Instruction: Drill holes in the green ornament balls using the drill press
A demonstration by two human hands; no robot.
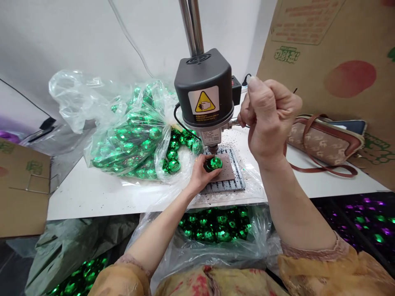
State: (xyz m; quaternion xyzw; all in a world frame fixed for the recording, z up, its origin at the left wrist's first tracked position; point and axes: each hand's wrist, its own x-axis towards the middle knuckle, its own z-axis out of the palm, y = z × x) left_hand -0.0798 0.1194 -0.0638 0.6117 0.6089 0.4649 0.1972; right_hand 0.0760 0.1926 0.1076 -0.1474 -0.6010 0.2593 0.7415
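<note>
A small bench drill press (203,74) with a dark grey motor housing stands on the white table. My left hand (200,174) pinches a shiny green faceted ball (215,163) beneath its chuck (212,149). The ball rests over a brown board (227,172) on the slotted metal base (240,181), and the drill's tip meets or nearly meets its top. To the right of the motor, my right hand (271,111) is closed in a fist around the feed lever (235,122), whose grip is mostly hidden by the fingers.
A clear plastic bag (123,144) full of green balls lies left of the press, with loose balls (173,165) at its mouth. Below the table edge sits another bag of green balls (216,232). A handbag (324,139) and large carton (311,70) stand right. Dark shavings litter the tabletop.
</note>
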